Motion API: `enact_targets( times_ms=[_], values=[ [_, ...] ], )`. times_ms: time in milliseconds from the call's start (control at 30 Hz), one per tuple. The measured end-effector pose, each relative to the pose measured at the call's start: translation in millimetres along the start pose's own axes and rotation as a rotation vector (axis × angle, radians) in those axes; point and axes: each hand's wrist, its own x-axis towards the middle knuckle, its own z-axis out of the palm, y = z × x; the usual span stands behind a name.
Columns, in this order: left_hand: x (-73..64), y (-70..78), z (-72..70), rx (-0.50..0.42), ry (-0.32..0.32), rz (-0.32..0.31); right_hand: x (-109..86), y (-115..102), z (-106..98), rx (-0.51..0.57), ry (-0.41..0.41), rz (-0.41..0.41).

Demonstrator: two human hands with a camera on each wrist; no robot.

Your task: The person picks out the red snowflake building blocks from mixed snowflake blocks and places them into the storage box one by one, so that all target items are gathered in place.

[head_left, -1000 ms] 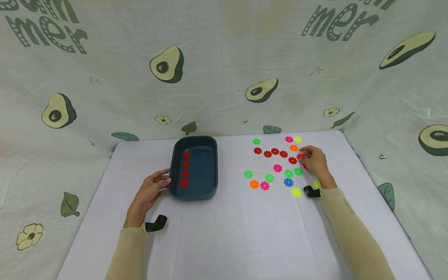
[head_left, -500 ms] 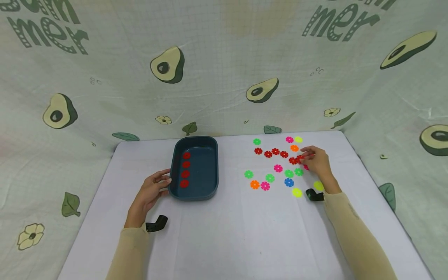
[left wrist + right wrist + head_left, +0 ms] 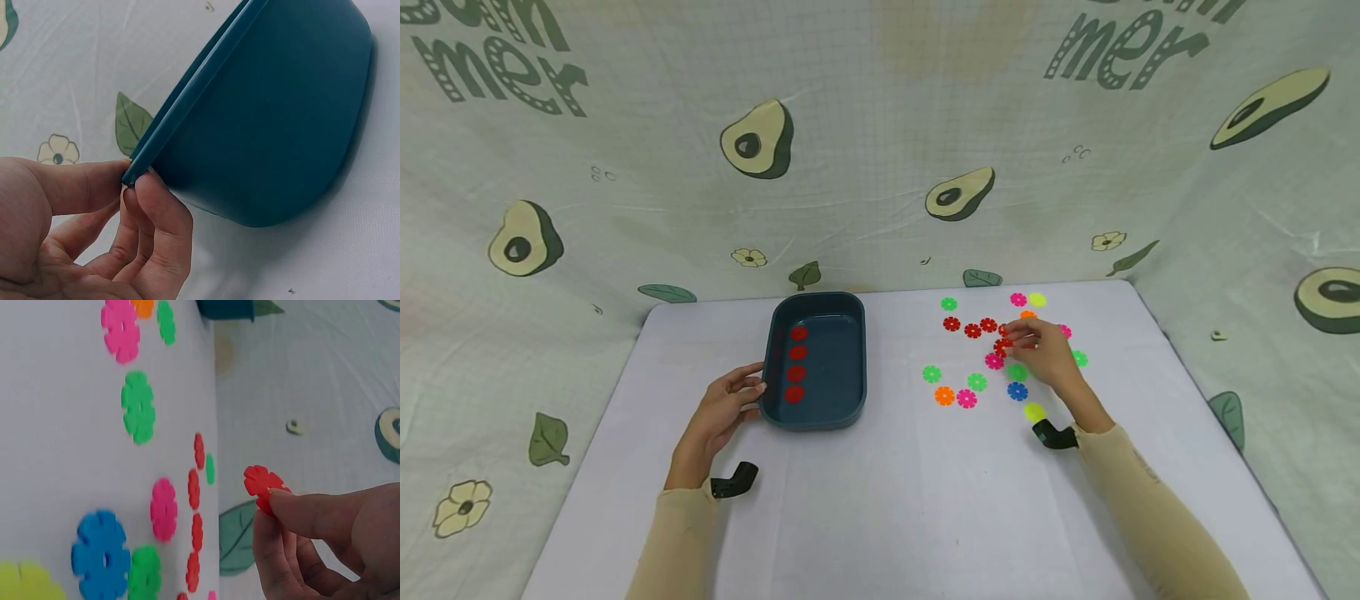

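Note:
My left hand (image 3: pixel 722 412) pinches the left rim of a dark teal tray (image 3: pixel 838 367), thumb on one side and fingers on the other in the left wrist view. Inside the tray, several red discs (image 3: pixel 797 372) lie in a column. Over on the right, my right hand (image 3: pixel 1043 354) pinches a red notched flower-shaped disc (image 3: pixel 259 479) between thumb and fingers, held above the table. Close by, a row of red discs (image 3: pixel 972 331) lies on the cloth, and the hand covers part of the group in the head view.
Around the right hand lie green (image 3: pixel 977 382), pink (image 3: pixel 967 398), orange (image 3: pixel 944 396), blue (image 3: pixel 1017 392) and yellow discs (image 3: pixel 1034 412). The white-covered table (image 3: pixel 880 500) ends at an avocado-print curtain (image 3: pixel 865 208) behind.
My right hand has moved left with the red disc in its pinch, uncovering pink and green discs at the right. The left hand and tray have stayed put.

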Motion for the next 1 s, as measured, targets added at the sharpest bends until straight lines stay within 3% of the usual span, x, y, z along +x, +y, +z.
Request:
enact_targets(
  times_ms=[567,1000],
  values=[
    [1.6,-2.2,-0.5,0.003,0.013,-0.012,-5.6,-56,66,0.199,-0.179,-0.180],
    [-0.5,-0.1,0.1,-0.003,0.010,-0.004,0.7,-101,106,0.219,-0.255,-0.263]
  ],
)
